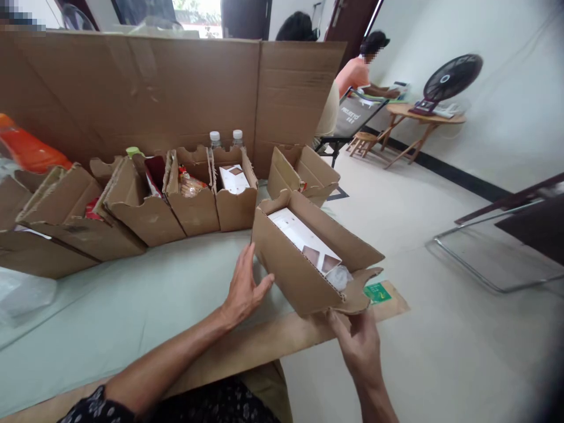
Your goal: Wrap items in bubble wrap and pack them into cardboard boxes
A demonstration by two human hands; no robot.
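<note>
An open cardboard box (291, 267) sits at the table's right edge, partly overhanging it. Inside lie a white carton (304, 238) with brown squares and a clear plastic item (340, 276). My left hand (243, 288) rests against the box's left end, fingers stretched out and thumb touching its lower corner. My right hand (359, 343) is under the box's near right corner, fingers curled against the cardboard from below.
A row of open cardboard boxes (194, 202) with snacks and cartons lines the table (132, 305) before a tall cardboard wall (154, 94). Two bottles (225, 138) stand behind. People sit at a round table (423, 114) with a fan (452, 76). A chair frame (497, 247) stands at right.
</note>
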